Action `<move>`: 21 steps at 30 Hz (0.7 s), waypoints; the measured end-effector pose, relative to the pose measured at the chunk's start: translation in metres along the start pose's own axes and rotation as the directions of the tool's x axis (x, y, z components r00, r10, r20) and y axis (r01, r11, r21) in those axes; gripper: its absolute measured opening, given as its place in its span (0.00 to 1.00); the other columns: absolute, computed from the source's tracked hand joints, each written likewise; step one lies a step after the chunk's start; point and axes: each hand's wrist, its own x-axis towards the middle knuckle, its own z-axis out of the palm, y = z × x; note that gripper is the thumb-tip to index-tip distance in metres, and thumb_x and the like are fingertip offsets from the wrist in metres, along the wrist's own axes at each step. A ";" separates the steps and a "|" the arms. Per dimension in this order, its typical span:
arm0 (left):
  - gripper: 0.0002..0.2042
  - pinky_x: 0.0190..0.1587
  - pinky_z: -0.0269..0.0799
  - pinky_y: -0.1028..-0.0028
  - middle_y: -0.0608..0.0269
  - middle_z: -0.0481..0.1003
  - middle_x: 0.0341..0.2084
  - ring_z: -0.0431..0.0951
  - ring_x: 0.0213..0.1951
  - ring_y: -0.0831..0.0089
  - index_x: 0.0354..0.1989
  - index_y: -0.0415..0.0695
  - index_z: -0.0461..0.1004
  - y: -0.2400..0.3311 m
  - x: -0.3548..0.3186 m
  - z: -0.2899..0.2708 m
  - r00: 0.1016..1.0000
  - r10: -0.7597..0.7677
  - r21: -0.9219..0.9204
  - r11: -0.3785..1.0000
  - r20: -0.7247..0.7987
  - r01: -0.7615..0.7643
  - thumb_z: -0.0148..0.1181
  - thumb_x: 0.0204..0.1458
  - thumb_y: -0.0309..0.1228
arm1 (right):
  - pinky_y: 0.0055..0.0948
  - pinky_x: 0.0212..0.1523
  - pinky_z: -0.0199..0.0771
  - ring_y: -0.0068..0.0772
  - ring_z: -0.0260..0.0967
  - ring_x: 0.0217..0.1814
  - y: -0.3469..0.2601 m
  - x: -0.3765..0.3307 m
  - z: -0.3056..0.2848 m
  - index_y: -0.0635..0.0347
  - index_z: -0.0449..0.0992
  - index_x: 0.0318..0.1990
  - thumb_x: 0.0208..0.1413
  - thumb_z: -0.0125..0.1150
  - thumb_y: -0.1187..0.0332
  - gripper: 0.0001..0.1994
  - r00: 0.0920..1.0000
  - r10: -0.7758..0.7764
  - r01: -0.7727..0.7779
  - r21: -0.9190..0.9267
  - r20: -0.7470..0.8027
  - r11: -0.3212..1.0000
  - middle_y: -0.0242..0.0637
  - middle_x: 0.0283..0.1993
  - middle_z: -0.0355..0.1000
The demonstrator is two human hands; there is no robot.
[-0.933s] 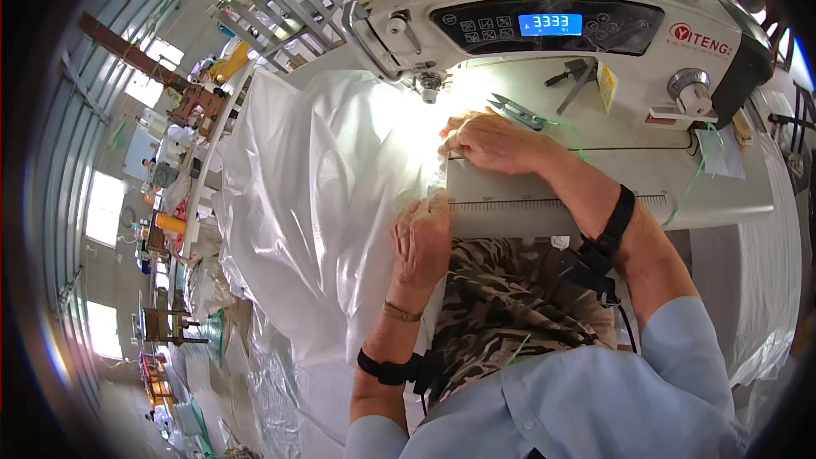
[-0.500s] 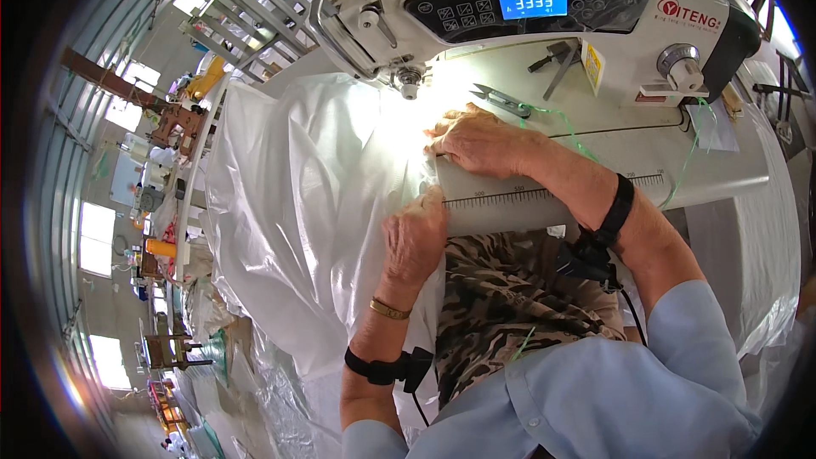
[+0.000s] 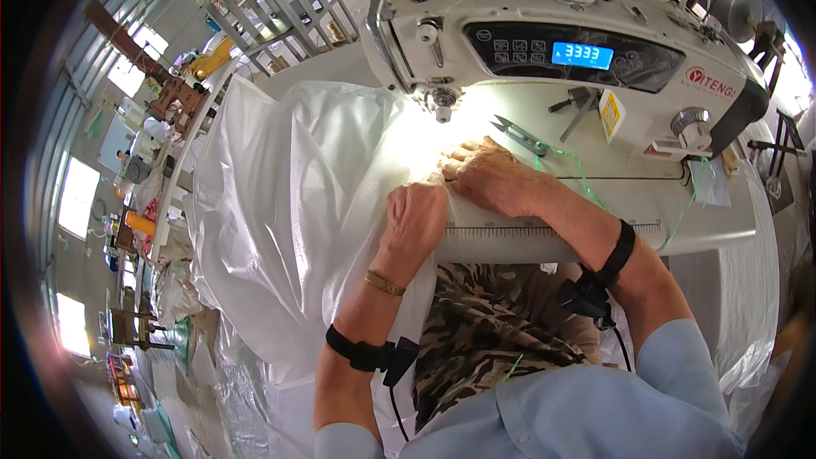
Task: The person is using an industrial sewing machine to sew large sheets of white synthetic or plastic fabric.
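Head view: left hand (image 3: 415,217) and right hand (image 3: 490,174), fingers flat, pressed together, pin white fabric (image 3: 289,204) near sewing machine (image 3: 561,51) needle.

On the front of the sewing machine (image 3: 578,42) sits a dark control panel (image 3: 586,55) with a small glowing blue screen (image 3: 581,55), rectangular, beside rows of pale buttons. A yellow rectangular label (image 3: 609,113) hangs just below the panel, and a red logo mark (image 3: 712,83) sits at the panel's right end.

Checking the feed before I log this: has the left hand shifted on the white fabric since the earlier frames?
No. The left hand stays pressed on the white fabric at the sewing machine bed's front edge, beside the right hand.
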 end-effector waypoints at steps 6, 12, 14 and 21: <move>0.09 0.49 0.65 0.54 0.44 0.74 0.32 0.73 0.40 0.48 0.36 0.37 0.74 -0.002 0.018 0.001 0.997 -0.007 -0.071 0.997 -0.077 0.002 0.51 0.56 0.31 | 0.47 0.48 0.64 0.51 0.71 0.41 0.006 0.002 0.005 0.68 0.74 0.31 0.58 0.48 0.70 0.11 0.990 0.106 -0.108 0.009 0.098 0.994 0.50 0.33 0.73; 0.08 0.42 0.69 0.55 0.44 0.75 0.27 0.76 0.35 0.49 0.30 0.37 0.75 -0.003 0.038 0.002 0.997 -0.078 -0.104 0.992 -0.018 0.076 0.54 0.54 0.29 | 0.46 0.49 0.66 0.53 0.71 0.39 0.009 0.001 0.005 0.70 0.74 0.29 0.59 0.49 0.69 0.13 0.990 0.126 -0.122 0.069 -0.057 0.990 0.55 0.30 0.72; 0.08 0.39 0.70 0.56 0.44 0.75 0.25 0.77 0.32 0.49 0.28 0.37 0.75 -0.005 0.042 0.006 0.997 -0.073 -0.063 0.996 -0.033 0.071 0.54 0.53 0.29 | 0.46 0.48 0.66 0.54 0.71 0.39 0.009 0.002 0.004 0.70 0.74 0.30 0.60 0.50 0.67 0.13 0.983 0.184 -0.182 0.099 -0.013 0.978 0.56 0.30 0.72; 0.11 0.35 0.71 0.57 0.45 0.76 0.22 0.78 0.28 0.51 0.24 0.37 0.76 -0.006 0.040 0.019 0.978 -0.042 -0.052 0.998 -0.202 0.032 0.54 0.54 0.29 | 0.46 0.42 0.72 0.56 0.74 0.37 0.014 0.015 0.013 0.73 0.72 0.36 0.60 0.56 0.66 0.13 0.846 0.449 -0.243 0.543 -0.287 0.804 0.60 0.37 0.74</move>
